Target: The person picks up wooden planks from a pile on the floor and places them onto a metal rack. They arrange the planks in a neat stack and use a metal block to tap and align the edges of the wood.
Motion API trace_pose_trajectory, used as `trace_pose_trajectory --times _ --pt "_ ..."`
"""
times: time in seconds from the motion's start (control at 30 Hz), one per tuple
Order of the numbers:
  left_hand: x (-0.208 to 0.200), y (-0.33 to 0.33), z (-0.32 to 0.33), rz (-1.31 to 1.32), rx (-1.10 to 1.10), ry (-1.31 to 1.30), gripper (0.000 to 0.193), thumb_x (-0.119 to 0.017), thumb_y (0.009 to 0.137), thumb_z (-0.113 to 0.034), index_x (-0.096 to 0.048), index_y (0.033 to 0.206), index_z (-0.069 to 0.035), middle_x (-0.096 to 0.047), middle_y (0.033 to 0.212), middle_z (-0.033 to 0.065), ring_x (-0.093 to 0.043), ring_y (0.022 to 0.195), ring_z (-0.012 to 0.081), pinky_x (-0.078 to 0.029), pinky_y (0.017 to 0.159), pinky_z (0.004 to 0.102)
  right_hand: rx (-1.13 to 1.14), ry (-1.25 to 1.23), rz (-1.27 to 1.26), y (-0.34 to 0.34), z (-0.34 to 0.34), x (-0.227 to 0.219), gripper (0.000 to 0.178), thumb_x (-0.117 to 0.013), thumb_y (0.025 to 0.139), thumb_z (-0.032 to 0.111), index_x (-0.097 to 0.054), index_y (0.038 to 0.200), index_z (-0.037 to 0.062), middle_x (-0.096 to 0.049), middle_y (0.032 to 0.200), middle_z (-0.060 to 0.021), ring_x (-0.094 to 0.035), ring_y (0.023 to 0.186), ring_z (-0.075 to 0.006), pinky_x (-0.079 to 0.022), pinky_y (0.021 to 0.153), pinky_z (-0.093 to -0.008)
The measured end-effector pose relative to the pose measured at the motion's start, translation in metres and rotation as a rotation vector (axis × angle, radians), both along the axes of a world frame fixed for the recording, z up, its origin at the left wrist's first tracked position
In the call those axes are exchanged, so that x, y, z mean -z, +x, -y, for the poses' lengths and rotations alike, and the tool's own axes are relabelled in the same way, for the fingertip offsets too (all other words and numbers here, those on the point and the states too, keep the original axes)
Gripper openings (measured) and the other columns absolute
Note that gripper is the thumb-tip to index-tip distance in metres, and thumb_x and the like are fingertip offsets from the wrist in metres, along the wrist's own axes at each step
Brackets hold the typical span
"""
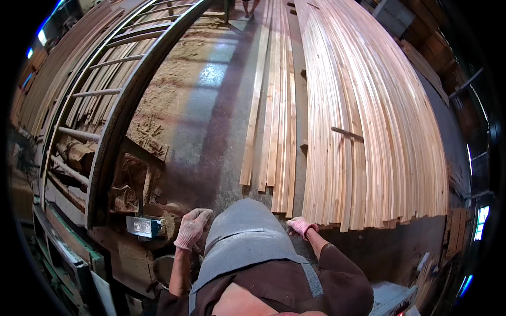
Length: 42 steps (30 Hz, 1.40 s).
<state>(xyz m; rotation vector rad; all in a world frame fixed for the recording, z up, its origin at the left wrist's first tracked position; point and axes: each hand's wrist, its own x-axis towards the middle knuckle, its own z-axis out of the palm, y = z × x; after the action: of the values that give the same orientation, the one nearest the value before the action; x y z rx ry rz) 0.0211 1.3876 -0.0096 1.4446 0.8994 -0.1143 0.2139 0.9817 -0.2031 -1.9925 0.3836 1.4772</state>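
Note:
My left hand (194, 227), in a pale knitted work glove, is held left of my grey apron (247, 231). Its fingers are curled in, and nothing shows in them. On the apron's other side my right hand (301, 226) wears a similar pinkish glove. Its fingers are bent and partly turned from view, with no held object visible. Just beyond this hand lie the near ends of a few long wooden strips (276, 158) on the floor. A wide layer of pale wooden boards (369, 131) starts to its right.
A ladder-like frame with rungs (97, 92) runs along the left, beside sawdust (174, 79) and stacked lumber (63, 63). A short stick (347, 134) lies across the boards. Near my left hand is a shiny box-shaped object (143, 226). Another person's legs (251, 8) appear far ahead.

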Motion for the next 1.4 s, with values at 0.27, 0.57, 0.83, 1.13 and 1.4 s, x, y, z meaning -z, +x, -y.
trace_pose_trajectory --times 0.27,0.57,0.83,1.13,1.4 --pt "-0.011 0.095 0.046 -0.102 0.372 -0.027 0.035 -0.066 0.1 -0.031 -0.074 0.11 0.002 -0.071 0.087 0.0044 -0.062 0.07 0.0104 -0.053 0.067 0.0279 0.278 0.061 -0.059 -0.007 0.023 0.004 0.027 -0.064 0.101 0.03 -0.068 0.11 0.0041 -0.073 0.086 -0.0093 -0.067 0.061 -0.0169 -0.056 0.05 -0.0319" --pt "-0.012 0.195 0.042 -0.191 0.808 0.099 0.042 -0.065 0.1 -0.039 -0.075 0.115 -0.002 -0.073 0.09 0.0054 -0.065 0.077 0.0129 -0.055 0.074 0.0313 0.918 0.133 0.039 -0.025 0.061 0.016 0.023 -0.067 0.094 0.024 -0.066 0.107 0.0052 -0.073 0.086 -0.013 -0.064 0.056 -0.0207 -0.051 0.045 -0.0351" --pt "0.031 0.324 -0.002 0.007 1.363 0.403 0.044 -0.062 0.101 -0.045 -0.075 0.115 -0.006 -0.075 0.101 0.0157 -0.071 0.099 0.0326 -0.054 0.091 0.0428 1.222 -0.114 -0.198 -0.111 -0.008 0.064 0.029 -0.062 0.096 0.028 -0.066 0.114 0.0054 -0.075 0.095 -0.0155 -0.068 0.066 -0.0284 -0.056 0.055 -0.0452" --pt "0.121 0.396 -0.113 -0.271 1.505 0.406 0.048 -0.058 0.099 -0.047 -0.076 0.111 -0.004 -0.075 0.107 0.0214 -0.07 0.105 0.0405 -0.053 0.093 0.0477 1.173 0.051 -0.143 -0.037 -0.149 0.039 0.035 -0.069 0.097 0.026 -0.067 0.121 0.0015 -0.075 0.094 -0.0163 -0.072 0.067 -0.0242 -0.061 0.055 -0.0364" --pt "0.136 0.356 -0.148 -0.23 1.608 0.251 0.049 -0.053 0.098 -0.047 -0.076 0.112 -0.006 -0.074 0.113 0.0194 -0.069 0.111 0.0377 -0.049 0.1 0.0464 1.135 0.447 -0.489 -0.006 -0.163 0.094 0.029 -0.062 0.097 0.027 -0.046 0.073 0.0225 -0.039 0.07 0.0045 -0.039 0.06 -0.0153 -0.031 0.053 -0.0362"
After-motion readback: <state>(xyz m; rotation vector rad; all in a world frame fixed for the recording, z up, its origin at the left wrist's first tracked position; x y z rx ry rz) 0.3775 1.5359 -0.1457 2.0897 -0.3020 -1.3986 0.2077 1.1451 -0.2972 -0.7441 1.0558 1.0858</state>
